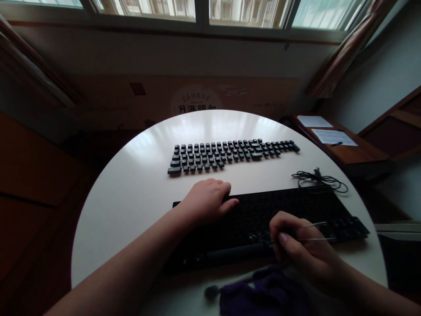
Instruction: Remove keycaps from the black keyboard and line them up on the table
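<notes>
A black keyboard [253, 210] lies on the table in front of me, most of its keycaps off. A few caps remain along its near row and at its right end. My left hand [208, 197] is closed around the keyboard's far edge, thumb on top. Over the keyboard's lower right part, my right hand [296, 237] grips a wire keycap puller [317, 239]. Its thin wire loops stick out to the right, while its handle is mostly hidden in my fingers. Farther back, loose black keycaps [210, 153] stand in rows.
The round white table [125, 197] also holds a coiled black cable [319, 177] at the right. Near its front edge lie a purple cloth [263, 292] and a dark brush head [211, 291]. A wooden side table [358, 153] with papers stands at the right.
</notes>
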